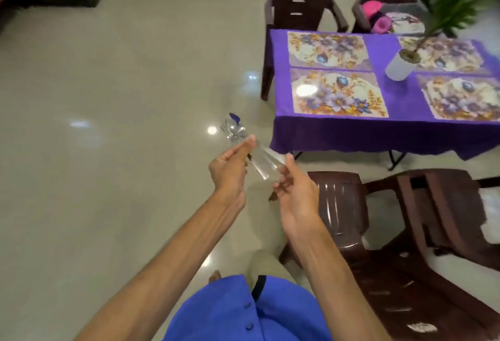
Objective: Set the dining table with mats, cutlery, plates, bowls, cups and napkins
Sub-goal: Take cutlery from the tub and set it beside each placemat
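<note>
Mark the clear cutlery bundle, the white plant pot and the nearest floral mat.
clear cutlery bundle (259,163): head view, on the handles.
white plant pot (398,68): head view, on its side wall.
nearest floral mat (338,93): head view, on its middle.

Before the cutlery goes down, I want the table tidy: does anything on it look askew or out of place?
The white plant pot leans toward the table's middle and overlaps the corner of the far right mat. The four mats look roughly square on the purple cloth.
</note>
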`<action>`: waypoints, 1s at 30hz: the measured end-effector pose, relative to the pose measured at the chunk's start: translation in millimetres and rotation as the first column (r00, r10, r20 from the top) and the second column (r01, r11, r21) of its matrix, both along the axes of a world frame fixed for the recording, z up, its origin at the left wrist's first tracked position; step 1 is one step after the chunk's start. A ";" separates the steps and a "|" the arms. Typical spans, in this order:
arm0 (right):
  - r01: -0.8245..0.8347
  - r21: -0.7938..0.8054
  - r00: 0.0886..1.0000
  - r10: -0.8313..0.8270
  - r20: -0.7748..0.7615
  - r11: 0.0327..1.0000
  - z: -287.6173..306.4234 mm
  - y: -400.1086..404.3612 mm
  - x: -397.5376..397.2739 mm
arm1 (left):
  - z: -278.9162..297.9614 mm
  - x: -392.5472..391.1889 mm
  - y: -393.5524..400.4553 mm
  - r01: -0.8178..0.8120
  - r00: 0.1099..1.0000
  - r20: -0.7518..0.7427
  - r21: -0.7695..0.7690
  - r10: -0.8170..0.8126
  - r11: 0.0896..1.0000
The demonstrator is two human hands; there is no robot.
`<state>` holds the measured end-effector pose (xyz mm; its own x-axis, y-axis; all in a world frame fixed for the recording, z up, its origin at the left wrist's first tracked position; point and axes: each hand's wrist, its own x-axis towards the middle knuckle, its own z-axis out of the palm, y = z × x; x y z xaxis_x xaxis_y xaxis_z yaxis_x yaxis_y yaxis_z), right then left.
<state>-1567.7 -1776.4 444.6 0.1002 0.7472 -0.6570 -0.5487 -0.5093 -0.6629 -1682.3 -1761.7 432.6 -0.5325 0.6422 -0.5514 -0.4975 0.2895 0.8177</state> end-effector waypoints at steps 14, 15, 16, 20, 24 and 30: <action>0.000 0.206 0.975 -0.046 0.220 0.979 -36.8 227.4 74.0 | -31.1 53.4 275.8 0.487 0.872 0.080 -0.063 -0.482 0.871; -0.039 0.211 0.962 -0.020 0.273 0.977 -36.2 245.1 77.1 | -28.7 56.7 294.5 0.507 0.862 0.072 -0.070 -0.502 0.859; -0.074 0.212 0.945 0.001 0.326 0.975 -33.2 258.7 79.3 | -25.2 58.0 308.6 0.522 0.853 0.067 -0.075 -0.518 0.849; -0.153 0.188 0.873 0.043 0.487 0.970 -20.1 315.9 83.9 | -22.1 65.3 374.1 0.564 0.825 0.060 -0.039 -0.562 0.825; -0.163 0.107 0.792 0.066 0.607 0.981 -33.0 367.4 72.3 | -38.7 67.0 424.4 0.619 0.785 0.061 -0.043 -0.617 0.784; 0.041 -0.005 0.781 -0.029 0.623 0.999 -75.0 428.5 46.9 | -112.0 29.8 497.9 0.710 0.703 0.016 -0.079 -0.711 0.700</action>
